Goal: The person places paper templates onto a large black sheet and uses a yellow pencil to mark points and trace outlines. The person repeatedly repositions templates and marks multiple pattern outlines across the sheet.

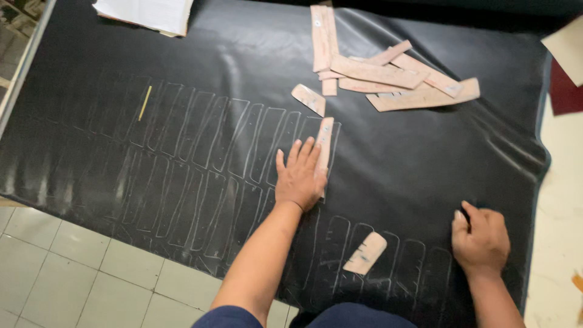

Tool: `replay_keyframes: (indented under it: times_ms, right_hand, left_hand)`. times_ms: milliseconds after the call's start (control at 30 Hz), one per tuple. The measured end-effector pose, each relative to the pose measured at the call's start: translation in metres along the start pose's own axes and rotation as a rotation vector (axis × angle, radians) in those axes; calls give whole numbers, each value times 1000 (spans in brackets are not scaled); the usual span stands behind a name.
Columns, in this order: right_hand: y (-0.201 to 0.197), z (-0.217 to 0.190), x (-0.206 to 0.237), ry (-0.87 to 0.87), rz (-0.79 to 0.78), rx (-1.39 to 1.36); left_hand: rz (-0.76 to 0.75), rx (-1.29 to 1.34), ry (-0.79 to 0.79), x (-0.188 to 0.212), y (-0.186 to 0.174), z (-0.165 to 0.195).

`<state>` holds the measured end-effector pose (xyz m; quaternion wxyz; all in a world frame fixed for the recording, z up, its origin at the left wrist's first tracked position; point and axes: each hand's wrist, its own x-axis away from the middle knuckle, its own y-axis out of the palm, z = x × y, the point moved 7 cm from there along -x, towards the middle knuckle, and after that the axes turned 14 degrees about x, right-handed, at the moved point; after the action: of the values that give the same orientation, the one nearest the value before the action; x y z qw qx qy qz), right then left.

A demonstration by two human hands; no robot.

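Left hand [299,176] lies flat, pinning a cardboard template [324,149] steady on the black sheet [425,158]; right hand [481,240] is clenched around a pen [464,214], apparently for tracing outlines.

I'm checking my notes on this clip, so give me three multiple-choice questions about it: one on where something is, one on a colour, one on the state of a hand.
1. Where does the left hand rest?
A. on a long template strip
B. on the white papers
C. on the floor tiles

2. What colour is the sheet under the drawn outlines?
A. red
B. black
C. green

3. How is the right hand?
A. flat and spread
B. out of view
C. closed into a fist

Answers: 1 A, its fingers press the strip flat; 2 B, the sheet is glossy black; 3 C, its fingers are curled.
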<state>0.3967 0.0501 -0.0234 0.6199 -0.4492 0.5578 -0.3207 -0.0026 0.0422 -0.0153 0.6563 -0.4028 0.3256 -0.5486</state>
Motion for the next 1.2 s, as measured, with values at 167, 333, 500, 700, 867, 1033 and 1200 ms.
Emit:
replay_keyframes:
  times_ms: [167, 333, 500, 700, 867, 1033, 1200]
  right_hand:
    - [-18, 12, -2, -24, 51, -20]
    - [-49, 8, -4, 37, 49, -75]
    - [-62, -18, -10, 66, 37, -44]
    - [-71, -91, -11, 50, 7, 93]
    - [-79, -205, 44, 96, -51, -53]
    - [-87, -271, 110, 81, -124, -85]
    - [-84, -278, 134, 122, -35, 2]
  left_hand:
    - [22, -14, 6, 10, 5, 19]
    - [33, -22, 25, 18, -6, 29]
    - [-3, -17, 26, 19, -31, 16]
    - [-62, 42, 24, 23, -54, -33]
    - [-63, 70, 31, 27, -53, -76]
    - [-36, 97, 57, 38, -51, -110]
    - [-15, 137, 60, 43, -52, -125]
